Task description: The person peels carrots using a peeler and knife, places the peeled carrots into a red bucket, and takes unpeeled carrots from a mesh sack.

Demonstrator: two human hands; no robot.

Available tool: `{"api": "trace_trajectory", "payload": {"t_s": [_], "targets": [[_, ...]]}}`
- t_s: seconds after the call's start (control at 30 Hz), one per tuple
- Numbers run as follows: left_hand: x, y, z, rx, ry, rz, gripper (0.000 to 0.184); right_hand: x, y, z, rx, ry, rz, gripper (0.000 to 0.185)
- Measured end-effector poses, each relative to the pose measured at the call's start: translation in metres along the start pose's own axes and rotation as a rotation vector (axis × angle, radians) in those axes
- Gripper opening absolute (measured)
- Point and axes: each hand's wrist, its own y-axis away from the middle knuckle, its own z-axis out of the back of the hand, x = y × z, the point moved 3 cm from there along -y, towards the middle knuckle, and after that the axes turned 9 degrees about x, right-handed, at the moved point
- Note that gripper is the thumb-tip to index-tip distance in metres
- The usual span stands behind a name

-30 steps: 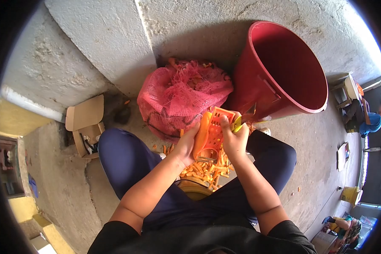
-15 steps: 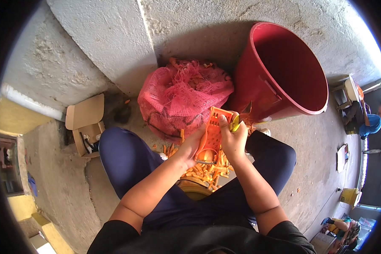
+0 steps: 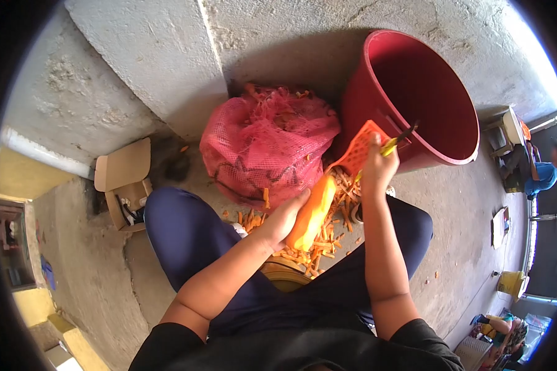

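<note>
An elongated, peeled orange fruit or vegetable [image 3: 314,213] lies tilted in my left hand [image 3: 283,221], whose fingers wrap round its left side. Up and to the right, my right hand [image 3: 379,167] grips an orange perforated grater [image 3: 360,148] together with a yellow-handled knife [image 3: 390,146], its dark blade pointing toward the red bin. The grater's lower end is close to the top of the orange piece; whether they touch, I cannot tell. Below my hands, many orange peel strips [image 3: 319,250] lie on the floor between my legs, by a yellowish container [image 3: 284,274].
A pink mesh sack [image 3: 266,145] stands ahead against the wall, beside a large red bin [image 3: 377,105]. An open cardboard box [image 3: 127,204] is at the left. At the far right are a person in blue [image 3: 543,177], another person [image 3: 504,326] and a yellow bucket [image 3: 510,283].
My right hand has moved up and right with the grater and knife, away from my left hand. The orange piece now shows fully in my left hand.
</note>
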Motion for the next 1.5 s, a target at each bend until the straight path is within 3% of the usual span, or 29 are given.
{"api": "trace_trajectory", "payload": {"t_s": [0.03,0.07,0.13,0.23,0.33,0.37,0.6,1.1,1.2,1.3,1.4,1.5], "targets": [[-0.002,0.004,-0.003,0.017,-0.046,-0.006,0.047,-0.007,-0.014,0.011,-0.099,0.078,0.03,0.026],[-0.004,0.007,-0.007,0.034,-0.092,-0.012,0.047,-0.018,-0.026,0.024,-0.144,0.04,-0.125,0.026],[-0.007,0.009,-0.008,0.008,-0.056,-0.031,0.046,-0.018,-0.036,0.036,-0.153,-0.17,-0.192,0.027],[-0.006,0.002,0.015,-0.107,-0.037,-0.061,0.046,0.004,-0.016,0.026,-0.087,-0.078,-0.05,0.026],[-0.006,-0.004,0.024,-0.23,0.037,-0.123,0.044,0.02,0.021,0.005,0.126,-0.215,-0.078,0.016],[-0.008,-0.004,0.021,-0.146,0.041,-0.122,0.043,0.029,0.036,-0.002,0.195,-0.245,-0.102,0.015],[-0.008,-0.008,0.015,-0.074,0.232,-0.108,0.038,0.06,0.078,-0.024,0.464,-0.262,-0.083,0.016],[-0.008,-0.008,0.008,-0.1,0.145,-0.131,0.041,0.045,0.07,-0.029,0.46,-0.157,-0.109,0.02],[-0.008,-0.006,0.008,-0.104,0.141,-0.117,0.041,0.047,0.065,-0.031,0.411,-0.127,-0.075,0.02],[0.001,-0.001,0.007,-0.128,0.046,-0.045,0.043,0.033,0.031,-0.021,0.269,-0.15,-0.246,0.016],[-0.001,-0.005,0.004,-0.09,-0.005,-0.071,0.044,0.019,0.018,-0.021,0.186,-0.156,-0.149,0.019],[-0.006,0.0,0.0,-0.047,-0.083,-0.052,0.047,0.014,0.008,-0.017,0.159,-0.182,-0.223,0.022]]}}
